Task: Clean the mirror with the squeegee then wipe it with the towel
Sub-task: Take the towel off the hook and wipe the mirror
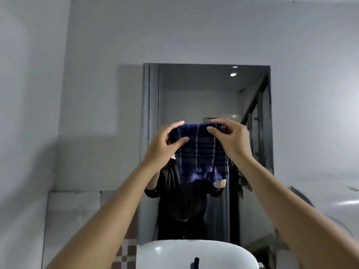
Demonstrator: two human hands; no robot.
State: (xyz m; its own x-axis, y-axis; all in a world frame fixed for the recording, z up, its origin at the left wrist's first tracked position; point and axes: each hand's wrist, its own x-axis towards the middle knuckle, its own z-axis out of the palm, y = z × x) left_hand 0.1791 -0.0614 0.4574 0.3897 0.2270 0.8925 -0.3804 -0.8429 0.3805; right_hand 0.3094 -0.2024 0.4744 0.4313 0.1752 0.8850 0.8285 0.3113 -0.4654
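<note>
A dark blue towel (200,152) with pale stripes hangs in front of the wall mirror (204,94), held up at its top edge by both hands. My left hand (165,144) pinches the towel's upper left corner. My right hand (231,136) pinches the upper right part. The towel covers the middle of the mirror, and the glass reflects a person in dark clothes behind it. No squeegee is in view.
A white basin (194,253) with a black tap (195,264) sits directly below the mirror. Plain grey walls (77,74) flank the mirror. A tiled ledge (73,200) runs along the lower left, with checkered tiles (126,253) beside the basin.
</note>
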